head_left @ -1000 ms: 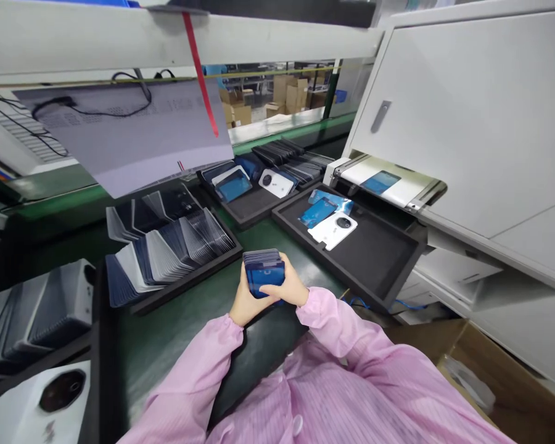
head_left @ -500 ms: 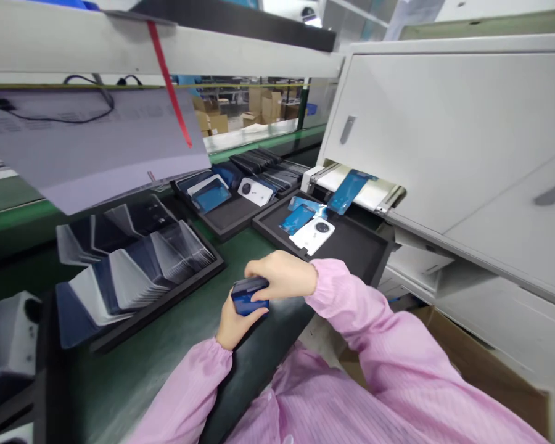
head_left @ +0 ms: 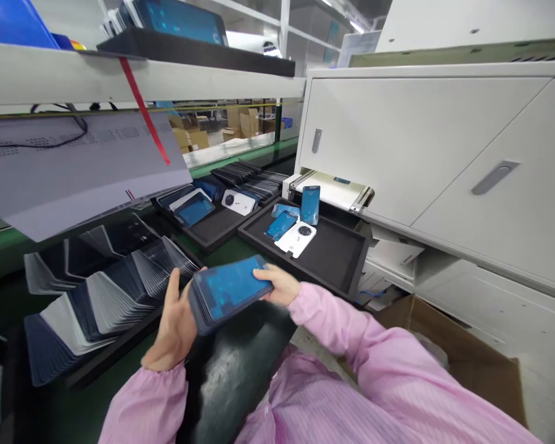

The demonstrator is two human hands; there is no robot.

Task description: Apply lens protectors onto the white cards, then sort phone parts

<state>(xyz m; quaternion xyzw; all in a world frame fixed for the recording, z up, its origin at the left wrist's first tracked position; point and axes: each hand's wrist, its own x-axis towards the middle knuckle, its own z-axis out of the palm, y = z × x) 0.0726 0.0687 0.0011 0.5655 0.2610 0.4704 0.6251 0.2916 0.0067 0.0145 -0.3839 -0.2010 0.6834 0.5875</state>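
A stack of phone panels (head_left: pixel 235 290), with blue film on its top face, is held tilted above the dark green work surface (head_left: pixel 234 364). My right hand (head_left: pixel 280 285) grips its right end, thumb on top and fingers underneath. At the left end, my left hand (head_left: pixel 176 324) supports the stack with its palm against the edges; its thumb points up, away from the stack, and the other fingers are mostly hidden behind it. Just beyond, a black tray (head_left: pixel 337 259) carries several blue-filmed panels (head_left: pixel 310 205) and a white phone back cover (head_left: pixel 296 239) with a round camera opening.
On the left, a tray (head_left: pixel 120 345) holds fanned rows of panels (head_left: pixel 115 302). Another black tray (head_left: pixel 215 231) with panels stands farther back. A short conveyor (head_left: pixel 335 190) comes out of a white cabinet (head_left: pixel 398 135). An open cardboard box (head_left: pixel 467 376) sits low on the right.
The stack has been turned so its blue face shows, and my hands have moved apart to its two ends. A blue-filmed panel on the conveyor's end now lies in the tray. The view has shifted.
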